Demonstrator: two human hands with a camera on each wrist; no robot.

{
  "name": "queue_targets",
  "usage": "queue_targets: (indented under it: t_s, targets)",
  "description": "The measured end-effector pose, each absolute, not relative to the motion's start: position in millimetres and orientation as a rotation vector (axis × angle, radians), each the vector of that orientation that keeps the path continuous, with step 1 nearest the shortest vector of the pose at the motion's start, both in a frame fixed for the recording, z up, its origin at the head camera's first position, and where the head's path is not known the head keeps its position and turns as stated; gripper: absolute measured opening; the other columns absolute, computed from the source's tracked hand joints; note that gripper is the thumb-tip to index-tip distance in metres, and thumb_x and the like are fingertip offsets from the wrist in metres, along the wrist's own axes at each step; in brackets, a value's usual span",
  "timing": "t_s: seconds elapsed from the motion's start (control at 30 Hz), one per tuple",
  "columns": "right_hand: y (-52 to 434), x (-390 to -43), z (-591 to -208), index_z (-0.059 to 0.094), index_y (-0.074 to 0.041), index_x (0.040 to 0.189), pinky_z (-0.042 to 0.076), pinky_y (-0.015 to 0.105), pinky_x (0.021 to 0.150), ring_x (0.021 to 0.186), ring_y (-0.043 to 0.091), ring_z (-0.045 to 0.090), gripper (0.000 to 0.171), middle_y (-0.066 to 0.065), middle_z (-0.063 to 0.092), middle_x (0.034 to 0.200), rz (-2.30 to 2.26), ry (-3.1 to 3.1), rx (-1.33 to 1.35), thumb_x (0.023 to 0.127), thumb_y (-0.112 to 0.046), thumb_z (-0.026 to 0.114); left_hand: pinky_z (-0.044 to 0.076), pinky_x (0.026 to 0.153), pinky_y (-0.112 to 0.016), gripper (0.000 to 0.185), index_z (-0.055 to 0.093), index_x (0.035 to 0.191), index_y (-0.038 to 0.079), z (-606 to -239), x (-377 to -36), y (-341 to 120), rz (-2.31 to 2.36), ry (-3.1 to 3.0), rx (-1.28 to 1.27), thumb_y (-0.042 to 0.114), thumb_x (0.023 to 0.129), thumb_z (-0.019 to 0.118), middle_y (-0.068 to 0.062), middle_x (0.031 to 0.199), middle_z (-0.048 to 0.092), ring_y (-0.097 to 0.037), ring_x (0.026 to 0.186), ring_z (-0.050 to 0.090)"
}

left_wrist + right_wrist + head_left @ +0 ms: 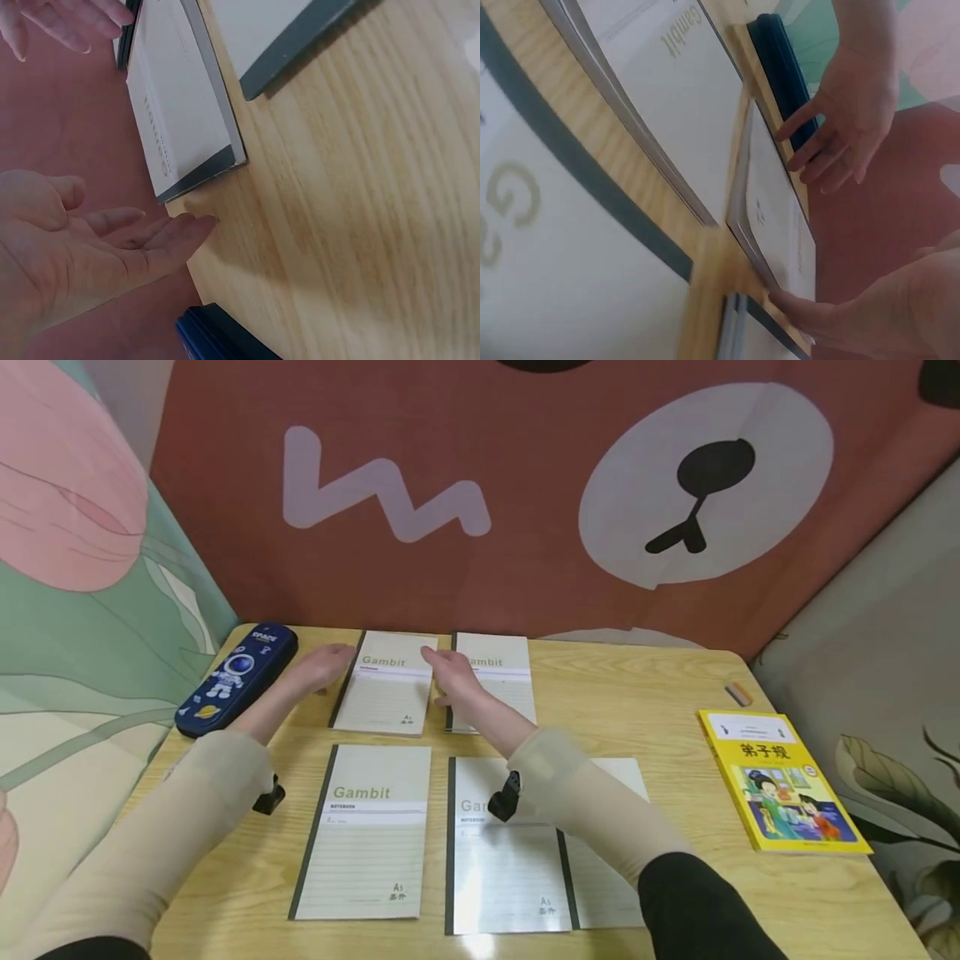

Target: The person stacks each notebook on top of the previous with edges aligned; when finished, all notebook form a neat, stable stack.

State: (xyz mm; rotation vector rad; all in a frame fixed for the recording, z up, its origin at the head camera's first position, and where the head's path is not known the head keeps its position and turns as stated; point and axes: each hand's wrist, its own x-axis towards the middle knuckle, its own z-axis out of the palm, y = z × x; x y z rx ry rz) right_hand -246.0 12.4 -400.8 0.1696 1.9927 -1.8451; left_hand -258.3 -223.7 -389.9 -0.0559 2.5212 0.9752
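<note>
A Gambit notebook (384,695) with a dark spine lies flat at the back of the table, between the two hands. My left hand (322,667) is just off its spine side, fingers loosely extended and holding nothing; the left wrist view shows its palm turned toward the notebook. On the opposite side, my right hand (459,683) reaches over the left part of a second back notebook (506,693). In the right wrist view, the right fingertips (799,306) are right at the near corner of the first notebook (776,206). Part of the second notebook is hidden by the right hand.
In front lie a notebook (367,860) at left, another (510,889) at centre, and a third (609,885) partly under the right forearm. A blue astronaut pencil case (238,678) stands back left. At right are a yellow book (783,785) and a small eraser (738,694).
</note>
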Motion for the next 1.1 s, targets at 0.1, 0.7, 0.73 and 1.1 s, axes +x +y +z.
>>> queue_targets:
  t_s: [0.1,0.7,0.73,1.1]
  targets:
    - [4.4,-242.5,-403.9,0.032,0.000,0.158,0.043,0.060,0.116,0.154,0.035,0.030,0.068,0.016,0.031,0.165,-1.838,2.015,0.233,0.107,-0.040,0.052,0.047,0.113,-0.058,0.067,0.012,0.162,-0.004,-391.9,-257.9,-225.1,1.048,2.447,-0.109,0.040,0.112,0.019,-0.032,0.168,0.013,-0.049,0.153,0.024]
    - [0.0,-240.9,-401.3,0.042,-0.001,0.150,0.050,0.052,0.110,0.140,0.037,0.045,0.056,0.015,0.041,0.156,-1.853,1.966,0.406,0.101,-0.020,0.061,0.049,0.112,-0.053,0.063,0.024,0.158,-0.011,-405.5,-257.6,-217.3,1.140,2.405,-0.316,0.030,0.110,0.033,-0.031,0.159,0.035,-0.043,0.142,0.041]
    - [-1.0,-240.9,-400.3,0.043,-0.001,0.148,0.050,0.053,0.111,0.141,0.038,0.044,0.055,0.015,0.041,0.157,-1.850,1.968,0.407,0.100,-0.020,0.062,0.049,0.113,-0.053,0.064,0.024,0.158,-0.011,-405.3,-257.8,-217.0,1.141,2.404,-0.319,0.031,0.110,0.033,-0.031,0.160,0.034,-0.044,0.142,0.040]
    - [-5.7,-243.7,-401.7,0.043,0.000,0.149,0.051,0.051,0.109,0.134,0.035,0.046,0.055,0.014,0.042,0.156,-1.892,1.914,0.484,0.099,-0.014,0.061,0.049,0.113,-0.051,0.061,0.031,0.156,-0.010,-408.5,-259.8,-218.4,1.150,2.413,-0.357,0.029,0.109,0.036,-0.029,0.158,0.038,-0.039,0.137,0.043]
